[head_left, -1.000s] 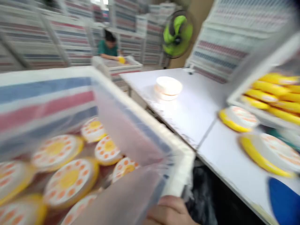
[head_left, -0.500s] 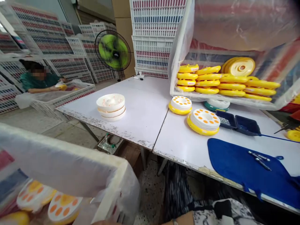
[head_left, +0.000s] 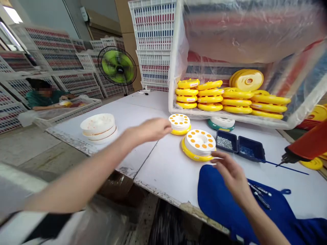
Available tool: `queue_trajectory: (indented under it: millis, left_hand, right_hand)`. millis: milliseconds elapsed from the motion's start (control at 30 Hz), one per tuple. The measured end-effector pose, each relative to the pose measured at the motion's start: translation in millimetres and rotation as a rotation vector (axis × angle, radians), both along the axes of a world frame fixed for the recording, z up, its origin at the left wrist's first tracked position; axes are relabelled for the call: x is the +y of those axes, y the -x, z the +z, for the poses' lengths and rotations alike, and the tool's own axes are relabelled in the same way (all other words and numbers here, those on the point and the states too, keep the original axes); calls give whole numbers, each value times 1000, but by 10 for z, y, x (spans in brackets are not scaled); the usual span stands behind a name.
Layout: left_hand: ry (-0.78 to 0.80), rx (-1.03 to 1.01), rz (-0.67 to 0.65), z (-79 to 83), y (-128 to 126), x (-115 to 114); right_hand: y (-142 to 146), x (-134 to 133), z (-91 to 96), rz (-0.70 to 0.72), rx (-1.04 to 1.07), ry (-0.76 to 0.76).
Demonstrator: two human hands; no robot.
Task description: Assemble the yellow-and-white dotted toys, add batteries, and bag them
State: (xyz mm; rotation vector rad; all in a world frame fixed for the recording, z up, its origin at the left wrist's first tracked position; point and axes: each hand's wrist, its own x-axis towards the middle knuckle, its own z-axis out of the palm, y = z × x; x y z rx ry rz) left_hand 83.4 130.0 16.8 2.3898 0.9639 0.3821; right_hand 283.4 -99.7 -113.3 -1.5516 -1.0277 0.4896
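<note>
My left hand (head_left: pixel 158 129) reaches across the table beside the farther round white-and-yellow piece (head_left: pixel 180 119), which has orange dots around its top. Motion blurs its fingers, so their grip is unclear. Close to the right rim of the nearer white-and-yellow piece (head_left: pixel 200 140) is my right hand (head_left: pixel 228 168), with thumb and fingers apart and nothing held. Whether its fingertips touch the rim I cannot tell. Beneath that hand lies a blue cloth (head_left: pixel 213 190) with several metal bits (head_left: pixel 262 195) on it.
A dark tray (head_left: pixel 251 147) with small screws stands right of the pieces. Behind, a plastic-lined crate (head_left: pixel 176 61) holds stacked yellow discs (head_left: pixel 209 98). White bowls (head_left: pixel 99 126) are stacked at left. An orange tool (head_left: pixel 306 144) hangs at right. A co-worker (head_left: pixel 43 93) sits beyond, near a fan (head_left: pixel 117 66).
Both my hands have come up over the table, toward the two white-and-yellow pieces. My view has turned right, and the orange tool now shows at right.
</note>
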Motion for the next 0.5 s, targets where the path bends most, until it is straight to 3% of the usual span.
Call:
queue_trajectory:
  millis: [100, 167, 233, 300, 367, 433, 500]
  left_hand:
    - [166, -54, 38, -636, -588, -66]
    - [240, -95, 73, -1006, -840, -107]
    - [315, -142, 107, -1258, -1019, -138]
    - [373, -207, 119, -1381, -1156, -170]
    - [406, -287, 118, -1400, -1245, -231]
    - [420, -362, 117, -1368, -1256, -350]
    - [438, -419, 116, -1337, -1187, -547]
  right_hand:
    - [-778, 106, -353, -133, 67, 136]
    - [-996, 313, -554, -133, 110, 168]
    - [-1048, 590, -669, -133, 136, 175]
    - [-1024, 835, -695, -117, 140, 154]
    - [-975, 928, -661, -75, 132, 112]
    - [-911, 800, -606, -33, 122, 64]
    - [-822, 468, -552, -23, 110, 30]
